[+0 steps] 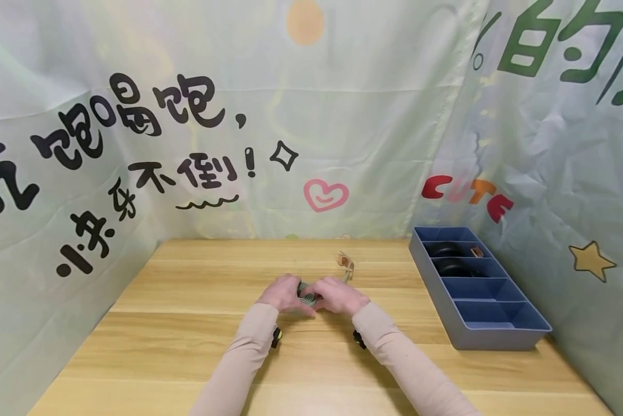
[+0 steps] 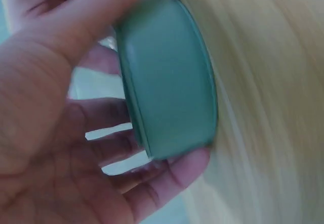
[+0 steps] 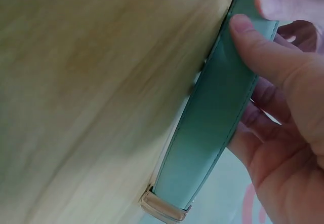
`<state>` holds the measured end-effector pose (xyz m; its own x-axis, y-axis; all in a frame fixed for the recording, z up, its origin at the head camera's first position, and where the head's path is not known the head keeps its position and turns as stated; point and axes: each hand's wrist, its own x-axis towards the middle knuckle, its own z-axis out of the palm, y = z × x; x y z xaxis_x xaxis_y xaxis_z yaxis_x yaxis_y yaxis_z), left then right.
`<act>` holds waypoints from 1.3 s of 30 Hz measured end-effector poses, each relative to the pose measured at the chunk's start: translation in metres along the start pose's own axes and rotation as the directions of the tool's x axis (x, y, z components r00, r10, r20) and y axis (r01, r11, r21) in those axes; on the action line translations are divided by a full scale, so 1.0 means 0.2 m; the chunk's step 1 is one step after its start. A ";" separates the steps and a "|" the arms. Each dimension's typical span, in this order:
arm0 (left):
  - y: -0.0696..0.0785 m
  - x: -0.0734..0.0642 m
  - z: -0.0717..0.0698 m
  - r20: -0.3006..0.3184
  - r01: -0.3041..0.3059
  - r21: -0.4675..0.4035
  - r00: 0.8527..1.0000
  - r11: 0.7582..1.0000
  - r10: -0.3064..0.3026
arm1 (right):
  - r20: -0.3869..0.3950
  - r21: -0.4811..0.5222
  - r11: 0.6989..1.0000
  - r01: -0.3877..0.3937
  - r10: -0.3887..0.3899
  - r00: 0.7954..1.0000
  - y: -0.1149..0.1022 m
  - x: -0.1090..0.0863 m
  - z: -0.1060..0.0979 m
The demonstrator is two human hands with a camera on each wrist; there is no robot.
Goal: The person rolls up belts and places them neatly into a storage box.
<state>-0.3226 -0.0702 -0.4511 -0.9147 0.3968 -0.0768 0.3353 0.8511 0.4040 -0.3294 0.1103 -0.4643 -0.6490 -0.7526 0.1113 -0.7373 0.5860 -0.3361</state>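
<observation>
A green leather belt point(image 1: 307, 297), partly wound into a coil, stands on edge on the wooden table between my two hands. My left hand point(image 1: 284, 293) grips the coil; in the left wrist view its thumb and fingers curl round the smooth green belt point(image 2: 167, 77). From the other side, my right hand point(image 1: 338, 296) holds the belt, and the right wrist view has thumb and fingers on both faces of the strap point(image 3: 210, 115). The belt's loose end runs out beyond the right hand to a gold-coloured buckle point(image 1: 345, 261). Part of the coil is hidden by the fingers.
To the right on the table point(image 1: 186, 346) stands a blue-grey divided box point(image 1: 499, 340). Two of its compartments hold coiled black belts point(image 1: 453, 267), one with a gold-coloured buckle point(image 1: 477, 252). Printed cloth point(image 1: 374, 138) hangs behind and along the sides.
</observation>
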 end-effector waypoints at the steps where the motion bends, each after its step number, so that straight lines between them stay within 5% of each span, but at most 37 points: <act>1: 0.00 0.00 0.00 0.001 0.002 0.001 1.000 1.000 -0.002 | 0.002 -0.003 1.000 0.007 -0.007 1.000 0.00 0.00 0.00; 9: -0.01 0.01 -0.01 0.072 -0.139 -0.009 0.988 0.990 0.139 | -0.007 0.045 0.999 0.027 -0.027 1.000 0.03 -0.01 0.00; 15: 0.00 0.02 0.00 0.060 -0.089 0.018 0.994 0.996 0.088 | -0.026 0.038 0.999 -0.006 0.007 1.000 0.03 -0.01 0.02; 22: -0.01 0.03 0.00 0.078 -0.131 0.004 0.988 0.991 0.130 | -0.051 -0.029 1.000 -0.002 0.001 0.999 0.04 -0.02 0.01; 30: 0.04 0.01 0.02 -0.003 0.016 0.062 1.000 0.998 -0.016 | -0.084 -0.066 0.997 -0.032 0.026 0.996 0.01 -0.02 0.01; 36: 0.03 0.02 0.02 -0.002 -0.030 0.047 1.000 0.998 0.031 | -0.103 -0.137 0.984 -0.113 0.099 0.990 -0.03 -0.02 0.01; 39: 0.03 0.01 0.02 0.002 -0.018 0.049 1.000 0.999 0.018 | -0.082 -0.087 0.993 -0.082 0.075 0.994 -0.04 -0.01 0.01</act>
<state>-0.3204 -0.0623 -0.4524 -0.9081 0.4126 -0.0717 0.3623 0.8598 0.3598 -0.3216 0.1073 -0.4649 -0.7156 -0.6793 0.1626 -0.6952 0.6697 -0.2612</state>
